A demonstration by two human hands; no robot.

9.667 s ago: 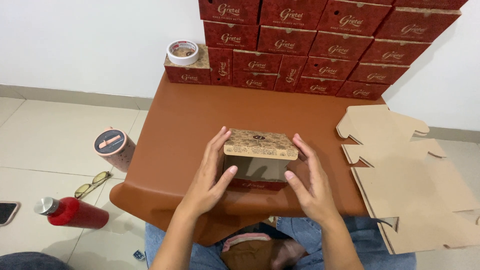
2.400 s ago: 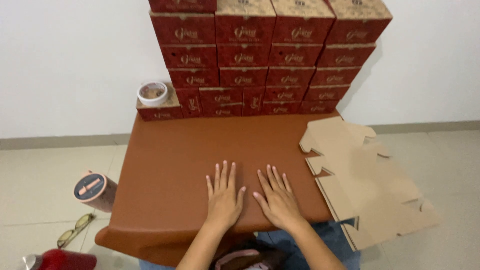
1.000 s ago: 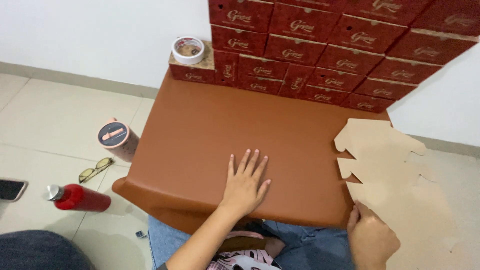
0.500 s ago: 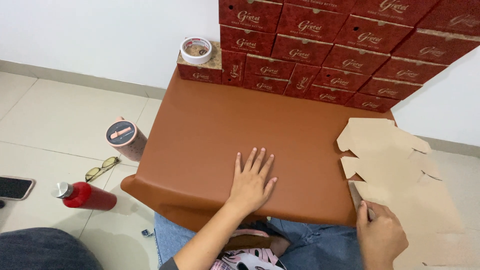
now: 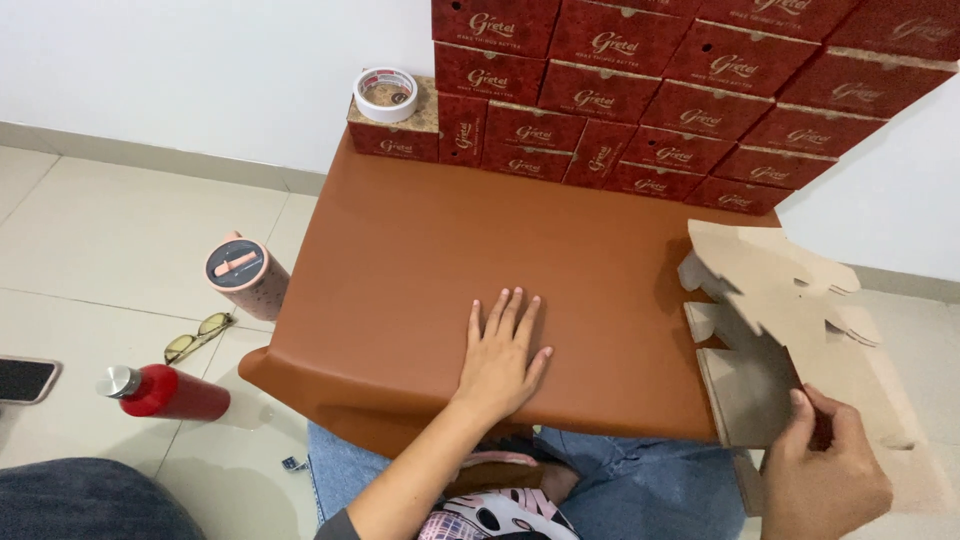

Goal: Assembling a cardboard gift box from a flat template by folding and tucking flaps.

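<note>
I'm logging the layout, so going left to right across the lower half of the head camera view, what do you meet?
Dark phone → red bottle → eyeglasses → pink cylindrical container → left hand flat on the brown table → right hand lifting a flat cardboard box blank.

One hand flat on the brown table, the other lifting a cardboard blank

The left hand [image 5: 503,355] lay palm down, fingers spread, on the brown table [image 5: 400,260]. The right hand [image 5: 825,480] had its grip on the near edge of a flat, die-cut cardboard blank [image 5: 760,300], tilted up off the stack of blanks [image 5: 880,390] at the table's right edge. Red boxes [image 5: 660,90] were stacked against the wall, a tape roll [image 5: 386,94] atop one. On the floor stood a red bottle [image 5: 165,392], glasses [image 5: 200,337] and a pink canister [image 5: 246,276].
</note>
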